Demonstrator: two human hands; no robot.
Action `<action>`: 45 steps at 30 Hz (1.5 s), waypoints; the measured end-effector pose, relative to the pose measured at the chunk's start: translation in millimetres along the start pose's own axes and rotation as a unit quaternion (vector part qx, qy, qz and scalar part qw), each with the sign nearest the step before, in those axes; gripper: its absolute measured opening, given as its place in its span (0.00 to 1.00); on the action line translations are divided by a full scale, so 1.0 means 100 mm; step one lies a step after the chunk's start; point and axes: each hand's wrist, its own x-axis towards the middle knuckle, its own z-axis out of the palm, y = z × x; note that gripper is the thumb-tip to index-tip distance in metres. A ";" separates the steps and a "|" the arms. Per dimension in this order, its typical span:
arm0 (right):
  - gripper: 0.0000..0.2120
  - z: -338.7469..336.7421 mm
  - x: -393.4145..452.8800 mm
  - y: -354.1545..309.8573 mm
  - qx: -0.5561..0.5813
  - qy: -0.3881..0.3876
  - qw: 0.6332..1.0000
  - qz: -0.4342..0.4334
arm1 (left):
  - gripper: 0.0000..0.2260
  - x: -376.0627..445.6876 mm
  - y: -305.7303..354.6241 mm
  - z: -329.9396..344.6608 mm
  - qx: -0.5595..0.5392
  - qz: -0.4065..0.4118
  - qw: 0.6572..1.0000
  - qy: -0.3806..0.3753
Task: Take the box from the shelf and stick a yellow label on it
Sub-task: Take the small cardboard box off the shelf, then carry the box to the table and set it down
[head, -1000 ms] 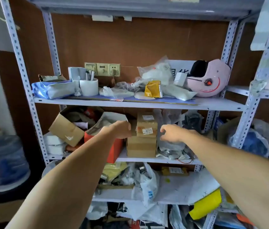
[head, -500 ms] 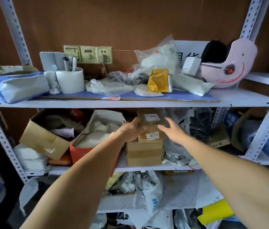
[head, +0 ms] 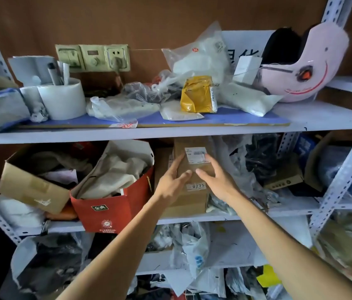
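A small brown cardboard box with a white printed sticker tops a stack of cardboard boxes on the middle shelf. The box under it carries a sticker reading 0275. My left hand presses against the top box's left edge and front, thumb across the front. My right hand lies on its front and right side, fingers reaching up to the sticker. The box sits clasped between both hands. I see no yellow label that I can tell apart from the clutter.
A red paper bag and an open carton stand left of the stack. Plastic bags crowd its right. The upper shelf edge hangs just above the box, holding a yellow packet and a pink helmet. A yellow sheet lies low right.
The view has moved closer to the shelf. Both hands went from hovering beside the stack to resting on the top box, one at each side.
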 end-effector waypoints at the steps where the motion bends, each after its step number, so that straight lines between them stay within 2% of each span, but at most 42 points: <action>1: 0.30 -0.01 -0.13 0.06 -0.003 0.010 1.000 -0.006 | 0.26 -0.10 -0.05 0.05 -0.009 0.023 1.000 0.000; 6: 0.35 0.05 -0.75 0.40 -0.023 0.052 0.998 -0.011 | 0.20 -0.66 -0.21 0.31 -0.021 0.105 0.993 0.042; 10: 0.38 0.04 -1.15 0.63 -0.026 0.052 0.998 -0.014 | 0.23 -1.02 -0.36 0.49 -0.037 0.066 0.997 0.021; 14: 0.38 -0.04 -1.46 0.83 0.008 0.055 0.998 -0.017 | 0.24 -1.26 -0.48 0.71 -0.049 0.061 0.997 -0.016; 17: 0.36 -0.10 -1.62 1.03 0.100 0.052 0.994 0.000 | 0.26 -1.33 -0.54 0.89 -0.033 0.052 0.996 -0.063; 20: 0.36 -0.16 -1.79 1.23 0.135 0.063 0.988 0.031 | 0.32 -1.30 -0.59 0.99 -0.002 0.036 0.988 -0.149; 25: 0.36 -0.25 -2.08 1.40 0.100 0.141 0.983 0.060 | 0.37 -1.21 -0.66 1.26 0.008 0.018 0.972 -0.235; 29: 0.37 -0.45 -2.34 1.49 0.083 0.210 0.969 0.098 | 0.37 -1.16 -0.75 1.62 0.015 0.049 0.951 -0.304; 33: 0.39 -0.67 -2.75 1.47 0.073 0.294 0.942 0.143 | 0.33 -1.25 -0.60 2.05 -0.008 0.086 0.921 -0.380; 37: 0.39 -0.79 -3.33 1.47 0.052 0.397 0.901 0.169 | 0.34 -1.52 -0.40 2.56 -0.015 0.112 0.878 -0.465; 45: 0.34 -0.87 -4.79 1.37 0.061 0.594 0.770 0.226 | 0.33 -2.61 -0.12 3.59 -0.033 0.146 0.732 -0.665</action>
